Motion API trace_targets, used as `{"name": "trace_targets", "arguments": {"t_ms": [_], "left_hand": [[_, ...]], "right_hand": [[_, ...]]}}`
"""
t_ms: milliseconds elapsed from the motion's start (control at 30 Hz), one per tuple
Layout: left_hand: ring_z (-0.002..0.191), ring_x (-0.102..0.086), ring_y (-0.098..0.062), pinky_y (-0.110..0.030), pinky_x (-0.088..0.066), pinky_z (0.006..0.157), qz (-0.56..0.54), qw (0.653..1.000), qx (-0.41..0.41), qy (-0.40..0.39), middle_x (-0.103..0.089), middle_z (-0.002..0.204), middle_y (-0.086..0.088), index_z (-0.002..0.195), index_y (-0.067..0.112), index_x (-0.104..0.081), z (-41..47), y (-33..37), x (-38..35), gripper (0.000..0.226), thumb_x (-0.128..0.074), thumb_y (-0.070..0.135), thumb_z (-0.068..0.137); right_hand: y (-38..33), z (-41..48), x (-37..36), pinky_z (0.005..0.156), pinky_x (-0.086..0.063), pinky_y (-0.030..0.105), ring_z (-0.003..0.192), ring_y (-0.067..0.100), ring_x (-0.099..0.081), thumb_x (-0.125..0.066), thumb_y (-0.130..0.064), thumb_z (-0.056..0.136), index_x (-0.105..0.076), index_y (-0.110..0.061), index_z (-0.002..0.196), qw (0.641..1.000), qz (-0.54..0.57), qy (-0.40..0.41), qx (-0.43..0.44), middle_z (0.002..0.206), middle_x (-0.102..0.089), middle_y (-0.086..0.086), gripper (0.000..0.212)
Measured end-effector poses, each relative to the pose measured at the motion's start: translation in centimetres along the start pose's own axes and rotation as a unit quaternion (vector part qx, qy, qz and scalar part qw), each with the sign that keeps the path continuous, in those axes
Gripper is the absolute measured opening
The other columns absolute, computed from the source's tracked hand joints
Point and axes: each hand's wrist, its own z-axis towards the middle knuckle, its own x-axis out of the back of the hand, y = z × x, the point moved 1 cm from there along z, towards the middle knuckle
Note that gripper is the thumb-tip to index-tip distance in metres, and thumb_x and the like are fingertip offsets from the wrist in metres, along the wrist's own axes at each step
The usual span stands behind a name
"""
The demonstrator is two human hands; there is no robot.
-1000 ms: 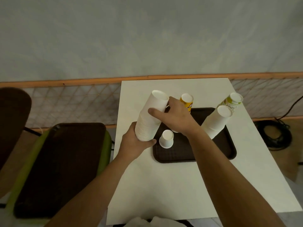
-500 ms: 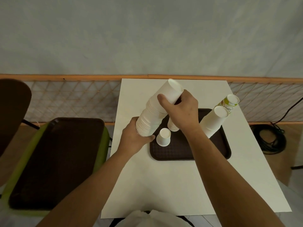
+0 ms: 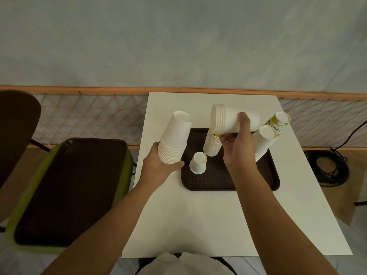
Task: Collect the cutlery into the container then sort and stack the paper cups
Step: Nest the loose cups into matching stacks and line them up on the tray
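My left hand grips the base of a tall upside-down stack of white paper cups at the tray's left edge. My right hand holds a shorter bundle of several white cups on its side, rims to the left, above the brown tray. On the tray stand a single small inverted white cup, a stack of small cups with a yellow cup partly hidden behind it, and a white cup stack at the right. A green-printed cup stack leans behind that.
The white table has bare surface in front of the tray. A second brown tray lies on a green chair to the left. A mesh fence runs behind the table. A coiled black cable lies on the floor at right.
My right hand has pulled several cups off the top of the tall stack and moved them right, tipped on their side. The left hand's stack is shorter.
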Motion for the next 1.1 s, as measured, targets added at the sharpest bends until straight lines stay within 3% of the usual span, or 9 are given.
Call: {"name": "trace_targets", "arguments": {"t_ms": [100,200,400,500,600,800,933,1033,1100], "left_hand": [[0.107,-0.065,-0.009,-0.028,-0.056,0.083,-0.038,0.999,-0.005,0.000,-0.067,0.114,0.015,0.123,0.033,-0.053,0.0,-0.3,0.1,0.081,-0.097,0.035,0.055],[0.110,-0.065,-0.009,-0.020,-0.056,0.082,-0.061,0.998,-0.006,0.006,-0.068,0.117,0.013,0.127,0.029,-0.055,-0.1,-0.4,0.3,0.086,-0.096,0.041,0.052],[0.111,-0.066,-0.014,-0.038,-0.059,0.091,-0.064,0.998,0.007,0.010,-0.069,0.117,0.010,0.128,0.025,-0.057,-0.2,-0.9,0.2,0.083,-0.097,0.035,0.056],[0.111,-0.065,-0.012,-0.037,-0.059,0.092,-0.058,0.998,0.010,0.010,-0.068,0.117,0.012,0.129,0.028,-0.055,-0.5,-1.1,0.1,0.082,-0.097,0.027,0.058],[0.112,-0.065,-0.016,-0.038,-0.058,0.093,-0.057,0.998,0.009,0.003,-0.068,0.119,0.008,0.130,0.025,-0.055,-0.6,-1.2,-0.1,0.082,-0.098,0.025,0.059],[0.115,-0.064,-0.015,-0.034,-0.057,0.091,-0.066,0.998,0.001,-0.002,-0.067,0.121,0.009,0.131,0.029,-0.054,-0.8,-1.1,0.0,0.082,-0.097,0.025,0.062],[0.112,-0.065,-0.012,-0.035,-0.058,0.090,-0.065,0.998,0.004,0.002,-0.067,0.119,0.012,0.129,0.031,-0.054,-0.5,-1.0,0.0,0.083,-0.098,0.031,0.059],[0.113,-0.064,-0.018,-0.042,-0.059,0.089,-0.055,0.998,0.014,-0.002,-0.066,0.120,0.010,0.131,0.033,-0.051,-0.3,-0.7,-0.2,0.093,-0.097,0.045,0.050],[0.113,-0.064,-0.020,-0.047,-0.059,0.089,-0.042,0.999,0.015,-0.021,-0.066,0.122,0.008,0.132,0.034,-0.050,-0.1,-0.5,-0.3,0.096,-0.096,0.050,0.049]], "right_hand": [[1.5,0.5,2.4,0.077,-0.060,0.032,0.091,0.012,-0.074,-0.079,-0.041,0.085,-0.067,-0.030,0.106,1.000,0.003,0.020,0.005,0.095,-0.077,-0.008,0.027],[3.5,1.0,4.4,0.071,-0.059,0.029,0.089,0.008,-0.074,-0.078,-0.049,0.080,-0.069,-0.033,0.103,0.991,-0.112,0.059,0.046,0.094,-0.077,-0.015,0.030],[9.2,3.3,7.4,0.076,-0.049,0.013,0.094,0.002,-0.063,-0.077,-0.060,0.072,-0.053,-0.031,0.123,0.858,-0.489,0.016,0.154,0.111,-0.060,-0.014,0.063],[13.0,4.9,8.6,0.100,-0.044,0.030,0.121,0.012,-0.052,-0.083,-0.048,0.077,-0.043,-0.024,0.142,0.805,-0.578,-0.043,0.126,0.135,-0.052,-0.005,0.080],[15.6,5.8,9.7,0.108,-0.045,0.046,0.135,0.028,-0.047,-0.084,-0.041,0.080,-0.040,-0.020,0.147,0.761,-0.639,-0.064,0.092,0.146,-0.046,0.004,0.083],[14.6,4.0,9.5,0.108,-0.046,0.049,0.132,0.030,-0.046,-0.087,-0.035,0.077,-0.039,-0.016,0.148,0.744,-0.654,-0.059,0.124,0.143,-0.043,0.009,0.088],[10.3,0.1,6.2,0.092,-0.058,0.039,0.117,0.020,-0.052,-0.076,-0.030,0.082,-0.050,-0.022,0.129,0.818,-0.520,-0.033,0.244,0.128,-0.042,-0.004,0.054],[6.5,-1.9,2.2,0.085,-0.050,0.022,0.108,0.011,-0.054,-0.063,-0.038,0.086,-0.058,-0.021,0.123,0.833,-0.446,-0.152,0.291,0.118,-0.049,-0.008,0.041],[4.7,-2.2,-0.5,0.083,-0.046,0.015,0.107,0.009,-0.054,-0.059,-0.051,0.088,-0.055,-0.021,0.133,0.811,-0.472,-0.256,0.233,0.119,-0.052,-0.007,0.054]]}}
